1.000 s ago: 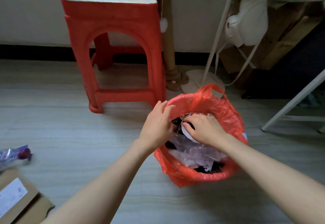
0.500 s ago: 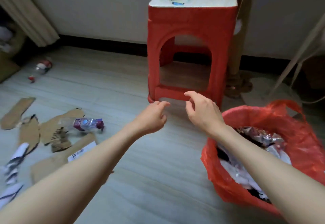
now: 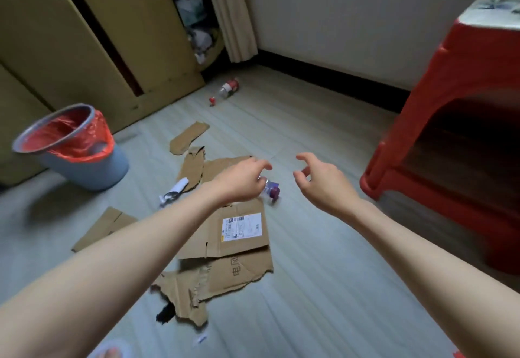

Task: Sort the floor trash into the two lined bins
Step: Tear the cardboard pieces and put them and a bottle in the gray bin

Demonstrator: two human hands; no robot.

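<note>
Torn cardboard pieces [image 3: 239, 234] lie scattered on the floor in the middle of the view. A small plastic bottle with a purple label [image 3: 270, 190] lies beside them, partly hidden by my left hand [image 3: 242, 180], which hovers over it with loosely curled fingers and holds nothing. My right hand [image 3: 320, 182] floats to the right of the bottle, fingers relaxed and empty. A grey bin with a red liner [image 3: 71, 146] stands at the left. A crumpled white wrapper [image 3: 174, 190] lies by the cardboard. Another bottle with a red label [image 3: 229, 89] lies far back.
A red plastic stool [image 3: 450, 121] stands at the right. Large cardboard boxes [image 3: 84, 37] line the back left wall, with a curtain [image 3: 230, 11] and clutter beside them. A small red cap [image 3: 212, 101] lies near the far bottle.
The view has swung left, away from the full red-lined bin by the stool, to the cardboard litter. Both hands left that bin empty and now hang over the purple-labelled bottle.
</note>
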